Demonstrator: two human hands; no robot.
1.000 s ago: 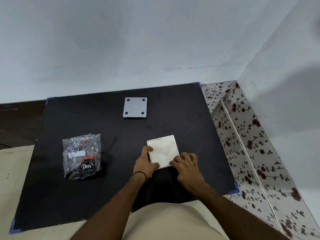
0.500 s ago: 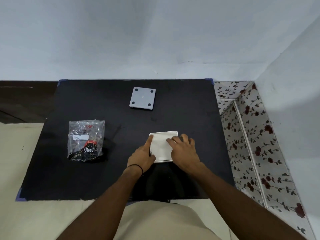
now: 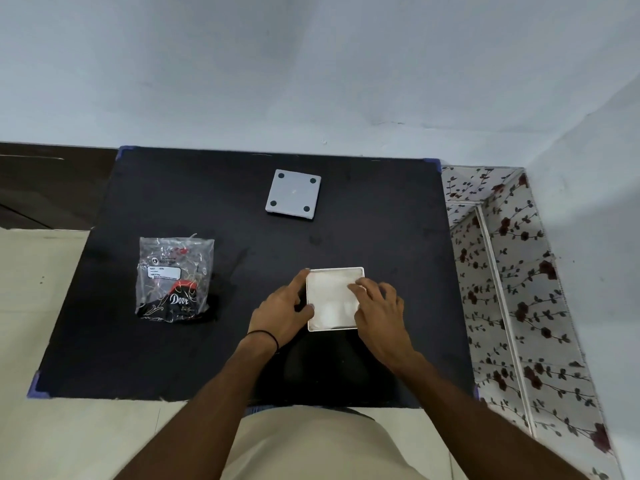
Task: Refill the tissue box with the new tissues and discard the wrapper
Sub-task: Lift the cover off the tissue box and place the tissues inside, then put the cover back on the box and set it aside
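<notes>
A white square tissue box (image 3: 334,299) is lying open-side up on the black worktop (image 3: 242,358), filled with white tissues (image 3: 332,294) whose surface is showing little detail beyond a faint fold. The left hand (image 3: 281,315) is resting against the box's left wall, its grip loosely spread with the forefinger lying along the wall and the thumb tip touching the near left corner; the other fingers are curling under the palm and cannot be made out. A thin black band is circling that wrist. The right hand (image 3: 379,311) is covering the box's right side, its grip flat and unclenched, fingertips (image 3: 358,285) pressing down on the tissues; the box's right wall and near right corner are hidden beneath it, and the thumb is out of sight.

Left of the box, well apart from it, a crumpled clear plastic wrapper (image 3: 175,278) with a white label and dark "Dove" print is lying on the worktop; the smaller lettering is too fine to read. Beyond the box, toward the wall, a grey square lid (image 3: 293,195) with four dark round pads at its corners is lying flat, so its other face is hidden. Both forearms are running out of the lower edge, cut off before the elbows.
</notes>
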